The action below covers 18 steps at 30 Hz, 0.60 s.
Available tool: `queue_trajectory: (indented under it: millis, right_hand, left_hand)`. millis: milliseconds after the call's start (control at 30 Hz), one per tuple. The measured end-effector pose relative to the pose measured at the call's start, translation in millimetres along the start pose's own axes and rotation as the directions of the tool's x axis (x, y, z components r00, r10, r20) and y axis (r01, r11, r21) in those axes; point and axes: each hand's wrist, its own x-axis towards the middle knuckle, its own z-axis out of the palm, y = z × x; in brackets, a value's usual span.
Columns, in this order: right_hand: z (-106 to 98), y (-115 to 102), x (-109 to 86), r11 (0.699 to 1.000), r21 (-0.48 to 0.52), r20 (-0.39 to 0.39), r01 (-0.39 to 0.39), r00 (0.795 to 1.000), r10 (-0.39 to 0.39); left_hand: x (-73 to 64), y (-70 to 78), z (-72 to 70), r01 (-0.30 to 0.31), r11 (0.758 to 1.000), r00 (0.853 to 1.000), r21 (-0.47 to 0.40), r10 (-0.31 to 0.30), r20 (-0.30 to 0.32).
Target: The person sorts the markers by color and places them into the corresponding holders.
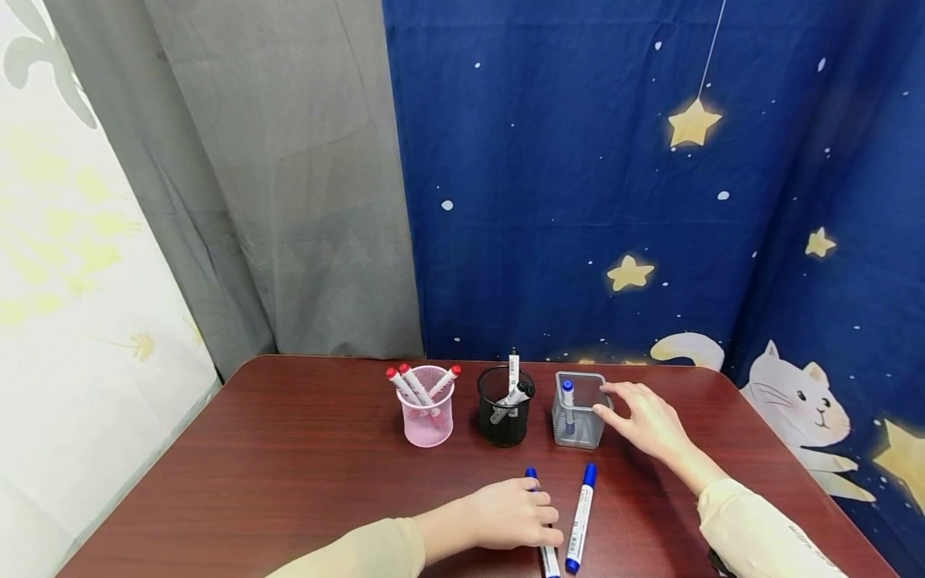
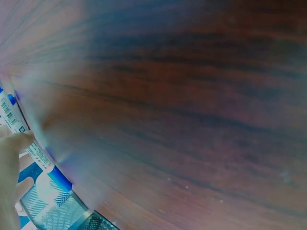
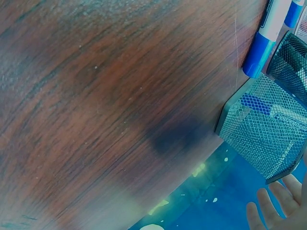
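My left hand (image 1: 511, 514) grips a blue-capped whiteboard marker (image 1: 549, 559) low over the front of the table; in the left wrist view the thumb lies across that marker's white barrel (image 2: 38, 154). Just right of it, a second blue marker (image 1: 580, 518) lies on the table. My right hand (image 1: 646, 421) is at the right side of a grey square mesh pen holder (image 1: 580, 436), thumb and fingertips at its rim, fingers spread. One blue marker (image 1: 568, 405) stands inside that holder. The right wrist view shows the holder's mesh (image 3: 264, 129) with the fingers (image 3: 284, 199) beside it.
Left of the grey holder stands a round black mesh cup (image 1: 503, 429) with several black markers. Farther left is a pink mesh cup (image 1: 428, 429) holding red-capped markers. Behind the brown table (image 1: 303, 449) hang a grey curtain (image 1: 325, 201) and a blue starry curtain (image 1: 542, 160).
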Motion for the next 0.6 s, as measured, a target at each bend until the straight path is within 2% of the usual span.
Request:
queue_trajectory:
  millis: [233,433,600]
  right_hand:
    - [0,0,-0.1,1.0,0.0,0.0,-0.002,1.0,0.002]
    - [0,0,-0.3,1.0,0.003,0.0,-0.002,1.0,0.002]
    - [0,0,-0.2,1.0,0.005,-0.005,0.001,1.0,-0.001]
  left_hand:
    - [-2.4,-1.3,-11.1,0.005,1.0,0.998,-0.009,-0.005,-0.067]
    - [-1.8,-2.1,-21.2,0.02,0.999,0.997,-0.041,-0.022,-0.072]
    - [-0.7,-4.1,-27.3,0.056,0.992,0.993,-0.117,-0.067,-0.093]
